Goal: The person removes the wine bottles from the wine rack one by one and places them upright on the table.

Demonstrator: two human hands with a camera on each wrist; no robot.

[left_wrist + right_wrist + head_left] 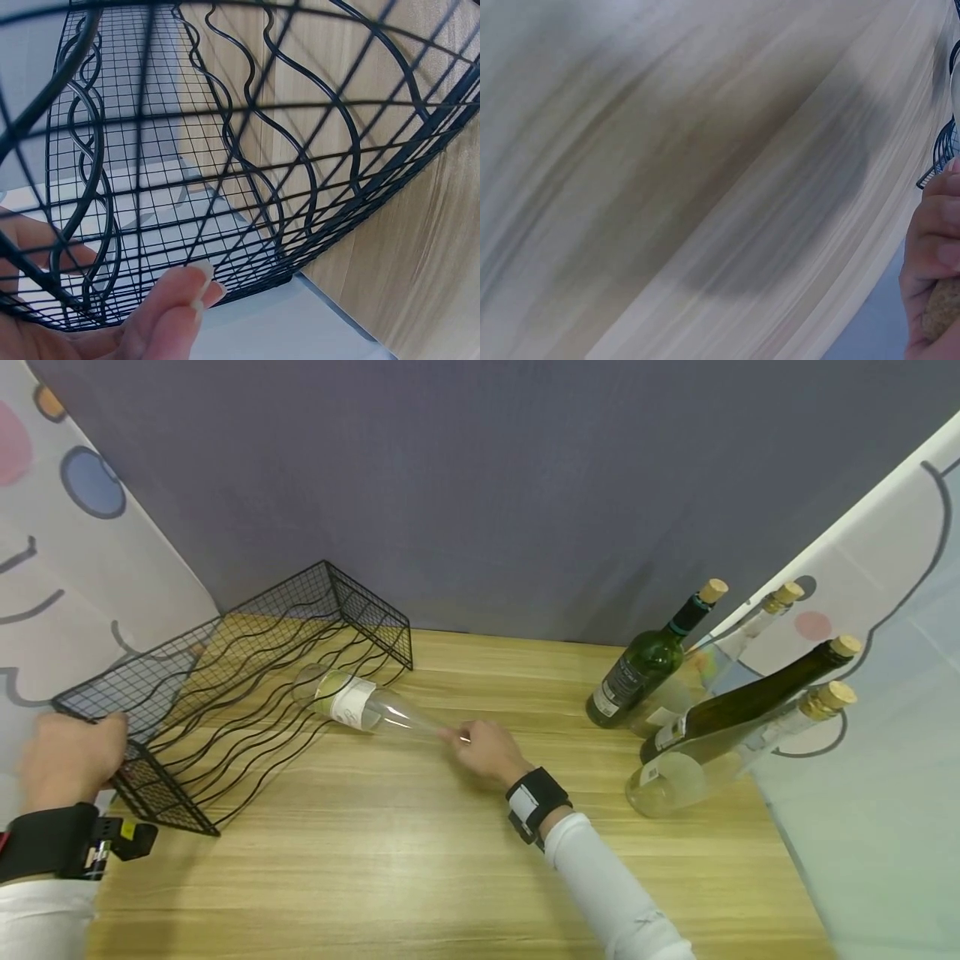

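Observation:
A clear wine bottle (393,712) with a white label lies on its side, its base end among the wavy wires of a black wire rack (167,793). My right hand (489,753) grips the bottle by its neck. In the right wrist view, the cork (942,311) shows under the curled fingers (930,221). At the rack's near left end, my left hand (73,756) holds the upper corner of the frame. The left wrist view shows that hand's fingertips (180,289) at the mesh end panel.
On the right side of the wooden table (420,877) stand a green corked bottle (637,672), a dark green bottle (750,703) and clear corked bottles (667,785). A grey panel (480,502) rises behind, with patterned panels (885,618) at both sides.

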